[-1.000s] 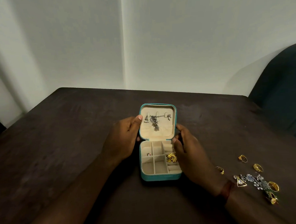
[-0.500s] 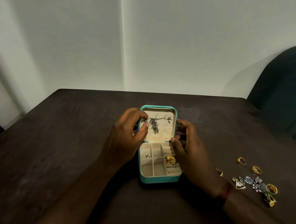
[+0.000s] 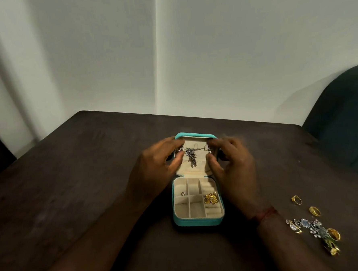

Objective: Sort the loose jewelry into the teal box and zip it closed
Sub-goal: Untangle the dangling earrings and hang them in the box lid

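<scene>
Teal box (image 3: 198,222) sitting open at table (image 3: 93,182) centre; left hand (image 3: 155,168) at the lid's (image 3: 195,135) 9 o'clock, right hand (image 3: 232,163) at 3, curled fingers seemingly pinching the silver necklace's (image 3: 191,155) ends, and probably best easing both ends in evenly, keeping the pendant hanging untangled.

1 wide-angle head cam faces fwd & down across the table (image 3: 93,193) to the wall (image 3: 210,49). Sits close; edges seem blurred.
</scene>
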